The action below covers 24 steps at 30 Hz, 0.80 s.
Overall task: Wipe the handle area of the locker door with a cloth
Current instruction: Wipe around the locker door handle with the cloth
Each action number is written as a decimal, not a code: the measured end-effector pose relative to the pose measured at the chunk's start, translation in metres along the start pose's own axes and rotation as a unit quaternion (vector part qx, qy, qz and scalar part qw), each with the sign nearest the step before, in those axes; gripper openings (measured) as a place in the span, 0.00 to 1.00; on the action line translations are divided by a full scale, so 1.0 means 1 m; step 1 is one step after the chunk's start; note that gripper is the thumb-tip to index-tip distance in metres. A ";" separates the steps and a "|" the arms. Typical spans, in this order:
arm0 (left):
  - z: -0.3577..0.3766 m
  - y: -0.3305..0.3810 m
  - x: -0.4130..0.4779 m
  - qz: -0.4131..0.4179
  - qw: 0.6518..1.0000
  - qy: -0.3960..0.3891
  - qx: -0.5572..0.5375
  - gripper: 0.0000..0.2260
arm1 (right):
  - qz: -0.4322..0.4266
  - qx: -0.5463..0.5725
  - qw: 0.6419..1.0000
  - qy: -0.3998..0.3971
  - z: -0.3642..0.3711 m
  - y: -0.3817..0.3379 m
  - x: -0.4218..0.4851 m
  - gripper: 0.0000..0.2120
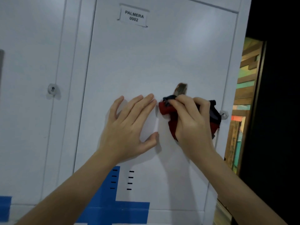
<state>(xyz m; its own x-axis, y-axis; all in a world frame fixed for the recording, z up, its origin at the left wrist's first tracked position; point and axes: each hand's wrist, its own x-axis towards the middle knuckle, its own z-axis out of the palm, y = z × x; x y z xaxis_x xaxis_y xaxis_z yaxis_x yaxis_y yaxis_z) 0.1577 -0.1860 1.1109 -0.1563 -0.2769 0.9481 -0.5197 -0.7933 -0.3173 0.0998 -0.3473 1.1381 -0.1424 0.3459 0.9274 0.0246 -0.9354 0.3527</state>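
Observation:
A white locker door (146, 62) fills the middle of the head view, with a name label (134, 16) near its top. My right hand (191, 119) is shut on a red and dark cloth (167, 109), pressing it against the door at the handle. Only the upper tip of the metal handle (181, 89) shows above the cloth; the rest is hidden under cloth and fingers. My left hand (129, 124) lies flat on the door just left of the cloth, fingers spread, holding nothing. A small lock (224, 114) sits at the door's right edge.
Another white locker door (29, 78) with a round lock (52, 89) stands to the left. Blue painted blocks (113, 207) and vent slots (130, 180) mark the door's lower part. A dark edge (279, 111) and coloured wooden planks (246, 78) lie to the right.

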 end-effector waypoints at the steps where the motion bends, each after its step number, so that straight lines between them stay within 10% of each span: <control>1: 0.000 0.000 0.000 -0.001 1.000 0.000 -0.001 0.30 | 0.010 0.001 1.000 -0.004 0.000 -0.003 0.001 0.11; 24: 0.000 0.000 0.001 -0.005 1.000 -0.009 0.000 0.30 | 0.059 0.014 0.998 -0.020 -0.001 -0.010 0.004 0.13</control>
<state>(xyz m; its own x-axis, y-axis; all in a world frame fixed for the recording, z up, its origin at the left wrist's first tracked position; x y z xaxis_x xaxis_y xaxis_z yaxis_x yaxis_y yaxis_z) 0.1576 -0.1866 1.1117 -0.1358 -0.2792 0.9506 -0.5209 -0.7960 -0.3082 0.0980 -0.3370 1.1382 -0.0981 0.2367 0.9666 0.0675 -0.9675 0.2438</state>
